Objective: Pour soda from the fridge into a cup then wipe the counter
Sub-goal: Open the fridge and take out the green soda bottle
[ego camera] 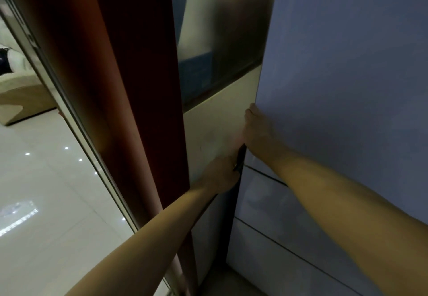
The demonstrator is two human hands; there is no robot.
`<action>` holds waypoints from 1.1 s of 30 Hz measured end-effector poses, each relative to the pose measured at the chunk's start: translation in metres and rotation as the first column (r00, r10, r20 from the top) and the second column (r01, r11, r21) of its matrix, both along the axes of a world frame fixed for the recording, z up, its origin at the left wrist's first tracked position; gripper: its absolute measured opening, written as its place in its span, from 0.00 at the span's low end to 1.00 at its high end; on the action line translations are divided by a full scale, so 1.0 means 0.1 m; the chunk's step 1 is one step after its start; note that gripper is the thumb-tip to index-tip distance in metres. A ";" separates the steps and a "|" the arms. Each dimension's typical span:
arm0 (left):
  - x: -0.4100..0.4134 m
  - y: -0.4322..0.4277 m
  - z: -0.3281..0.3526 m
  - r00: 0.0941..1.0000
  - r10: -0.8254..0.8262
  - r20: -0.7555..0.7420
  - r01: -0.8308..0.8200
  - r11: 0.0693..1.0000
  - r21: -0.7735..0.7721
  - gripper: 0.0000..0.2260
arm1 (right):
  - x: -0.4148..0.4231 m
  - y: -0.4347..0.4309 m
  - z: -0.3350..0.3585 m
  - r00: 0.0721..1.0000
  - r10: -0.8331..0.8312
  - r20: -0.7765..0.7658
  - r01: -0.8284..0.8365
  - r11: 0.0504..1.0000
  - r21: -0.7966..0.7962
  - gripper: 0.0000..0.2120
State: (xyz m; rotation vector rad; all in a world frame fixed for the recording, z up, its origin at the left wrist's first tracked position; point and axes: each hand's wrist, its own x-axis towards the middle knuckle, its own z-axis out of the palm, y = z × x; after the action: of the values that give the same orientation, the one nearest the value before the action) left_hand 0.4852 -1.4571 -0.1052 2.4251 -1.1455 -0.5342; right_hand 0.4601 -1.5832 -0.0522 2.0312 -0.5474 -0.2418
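Fridge: we see the fridge (273, 214) on the right of the view, standing upright with its long axis running top to bottom; its front faces right of us.
Fridge door: the blue-grey fridge door (347, 64) fills the upper right, and its long left edge slants from top centre down to the hands.
Lower fronts: two thin dark seams cross the fridge below the door and mark off drawer fronts (278, 203).
Right hand: our right hand (257, 129) grips the door's left edge, thumb up along it; its fingers wrap round the edge and are hidden behind it.
Left hand: our left hand (220, 175), just below, hooks its fingers into the dark gap at that edge. We cannot tell whether it holds the door or the front beneath.
Hard to make out: the pale panel (220, 115) left of the door turns into a blurred, smeared reflection higher up. The fridge's top, right side and foot are cut off.
Surroundings: a red-brown panel (139, 87) stands to the left, then a glossy tiled floor (46, 180) and part of a beige sofa (20, 96).
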 end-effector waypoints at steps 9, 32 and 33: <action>-0.05 -0.06 -0.27 0.808 -0.048 -0.587 -0.266 0.860 -0.436 0.13 | -0.12 0.44 -0.08 0.989 0.144 -0.011 -0.144 0.988 0.059 0.15; -1.30 1.91 -0.27 0.386 -0.008 -0.922 -0.384 0.908 -0.169 0.03 | -2.23 2.70 0.05 0.947 0.295 0.128 -0.313 0.937 0.158 0.11; -1.39 1.99 -0.24 0.357 -0.012 -0.934 -0.373 0.915 -0.155 0.02 | -2.35 2.78 0.06 0.951 0.284 0.123 -0.301 0.941 0.156 0.13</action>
State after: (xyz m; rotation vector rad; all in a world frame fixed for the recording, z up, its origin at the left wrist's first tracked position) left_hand 0.3460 -1.2585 -0.1296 1.4220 -0.3626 -1.2784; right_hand 0.2251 -1.3048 -0.0458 2.2722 -0.2844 -0.0086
